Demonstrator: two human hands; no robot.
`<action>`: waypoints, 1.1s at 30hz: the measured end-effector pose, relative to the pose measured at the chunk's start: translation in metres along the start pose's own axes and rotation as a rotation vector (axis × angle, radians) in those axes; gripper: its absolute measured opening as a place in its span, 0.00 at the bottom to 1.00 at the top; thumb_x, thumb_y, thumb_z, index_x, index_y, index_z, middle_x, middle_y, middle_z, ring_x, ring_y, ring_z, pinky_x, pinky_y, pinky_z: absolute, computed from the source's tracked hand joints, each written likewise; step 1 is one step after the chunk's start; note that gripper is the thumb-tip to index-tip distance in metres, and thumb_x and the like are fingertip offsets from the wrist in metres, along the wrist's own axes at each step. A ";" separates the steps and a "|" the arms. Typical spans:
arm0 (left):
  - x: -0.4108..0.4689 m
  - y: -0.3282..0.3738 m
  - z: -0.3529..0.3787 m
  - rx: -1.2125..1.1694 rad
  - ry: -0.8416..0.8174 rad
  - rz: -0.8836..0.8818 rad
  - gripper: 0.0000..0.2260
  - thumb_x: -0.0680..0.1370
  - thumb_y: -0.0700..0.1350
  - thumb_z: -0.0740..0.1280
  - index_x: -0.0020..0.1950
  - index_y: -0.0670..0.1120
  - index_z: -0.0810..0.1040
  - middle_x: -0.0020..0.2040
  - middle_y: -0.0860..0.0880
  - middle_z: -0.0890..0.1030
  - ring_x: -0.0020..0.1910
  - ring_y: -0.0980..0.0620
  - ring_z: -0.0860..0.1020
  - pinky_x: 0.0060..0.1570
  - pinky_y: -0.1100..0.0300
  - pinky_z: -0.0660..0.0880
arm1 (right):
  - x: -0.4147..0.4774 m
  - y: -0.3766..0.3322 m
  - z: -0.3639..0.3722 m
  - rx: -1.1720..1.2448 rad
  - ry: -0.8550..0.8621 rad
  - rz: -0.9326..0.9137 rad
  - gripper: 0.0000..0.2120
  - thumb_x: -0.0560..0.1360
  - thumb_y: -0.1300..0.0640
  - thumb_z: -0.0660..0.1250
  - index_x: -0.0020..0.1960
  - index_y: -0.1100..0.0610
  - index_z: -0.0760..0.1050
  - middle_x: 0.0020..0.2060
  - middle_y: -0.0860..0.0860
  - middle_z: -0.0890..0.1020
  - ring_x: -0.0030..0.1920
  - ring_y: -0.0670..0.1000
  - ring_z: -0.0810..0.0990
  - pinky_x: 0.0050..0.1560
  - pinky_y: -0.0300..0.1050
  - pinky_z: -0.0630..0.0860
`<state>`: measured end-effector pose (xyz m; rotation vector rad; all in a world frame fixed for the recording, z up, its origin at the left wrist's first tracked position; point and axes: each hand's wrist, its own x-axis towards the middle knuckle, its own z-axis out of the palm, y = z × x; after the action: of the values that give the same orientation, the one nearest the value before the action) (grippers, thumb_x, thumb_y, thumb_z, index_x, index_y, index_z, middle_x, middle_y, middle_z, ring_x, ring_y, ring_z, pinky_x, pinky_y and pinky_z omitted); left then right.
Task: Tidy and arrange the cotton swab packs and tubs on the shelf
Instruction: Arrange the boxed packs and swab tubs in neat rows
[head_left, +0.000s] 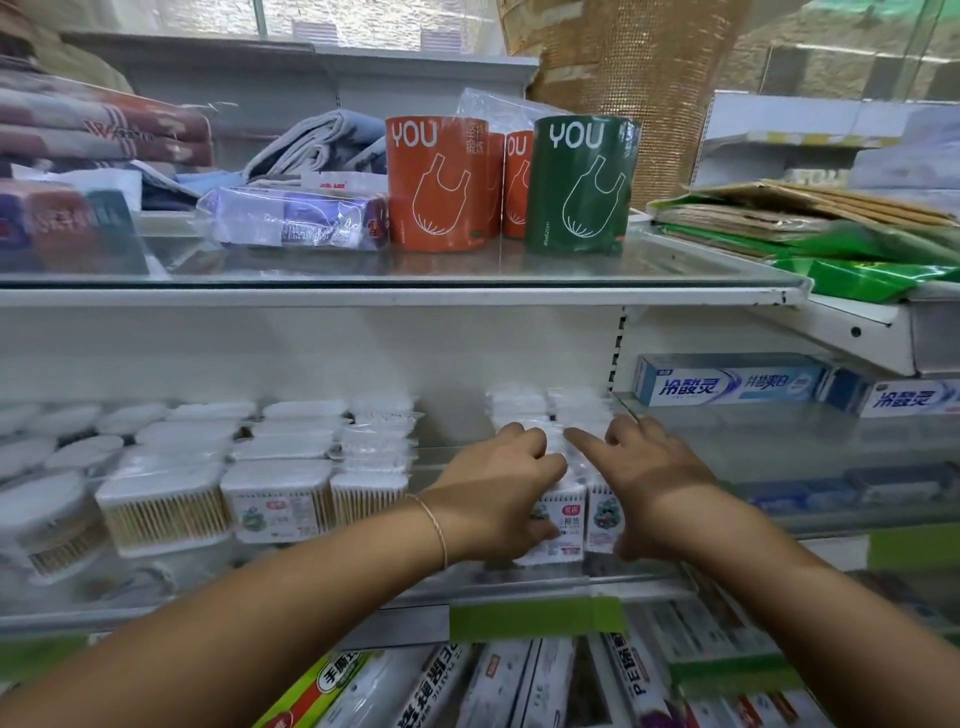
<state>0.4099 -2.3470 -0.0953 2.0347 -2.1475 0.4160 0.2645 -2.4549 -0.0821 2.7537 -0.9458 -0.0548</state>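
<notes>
Two rows of flat cotton swab packs (558, 512) run front to back on the middle shelf (519, 590). My left hand (498, 488) grips the front pack of the left row, fingers curled over its top and thumb at its front. My right hand (644, 467) lies on the right row (602, 512), index finger stretched over the packs' tops. Left of them stand another row of packs (371, 493), square tubs (278, 499) and round tubs (49, 519) of swabs with wooden sticks.
The glass shelf above carries orange and green bag rolls (579, 187), a wrapped pack and folded cloths. Toothpaste boxes (727, 384) fill the bay to the right. Boxes of cling film (431, 686) lie on the shelf below.
</notes>
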 end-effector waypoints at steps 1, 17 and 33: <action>-0.001 0.000 -0.001 0.007 0.002 0.001 0.19 0.75 0.59 0.69 0.58 0.48 0.74 0.53 0.49 0.72 0.53 0.50 0.68 0.45 0.56 0.70 | -0.001 -0.001 -0.001 0.002 0.005 0.001 0.61 0.62 0.43 0.80 0.78 0.43 0.40 0.70 0.53 0.61 0.69 0.56 0.60 0.69 0.50 0.63; -0.038 -0.055 -0.033 -0.071 0.045 -0.085 0.22 0.74 0.59 0.58 0.61 0.48 0.78 0.55 0.48 0.79 0.54 0.48 0.74 0.57 0.52 0.71 | 0.008 -0.065 -0.055 0.352 0.114 -0.224 0.37 0.74 0.50 0.68 0.78 0.43 0.53 0.70 0.49 0.63 0.70 0.52 0.59 0.70 0.45 0.62; -0.106 -0.105 -0.060 -0.135 -0.064 -0.319 0.14 0.75 0.42 0.64 0.58 0.51 0.82 0.53 0.51 0.80 0.51 0.49 0.76 0.54 0.57 0.73 | 0.044 -0.151 -0.052 0.473 0.117 -0.300 0.17 0.72 0.48 0.71 0.61 0.48 0.78 0.46 0.44 0.76 0.46 0.46 0.76 0.49 0.41 0.75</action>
<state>0.5167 -2.2321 -0.0598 2.2830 -1.7811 0.1593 0.3957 -2.3561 -0.0640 3.2655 -0.5621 0.3167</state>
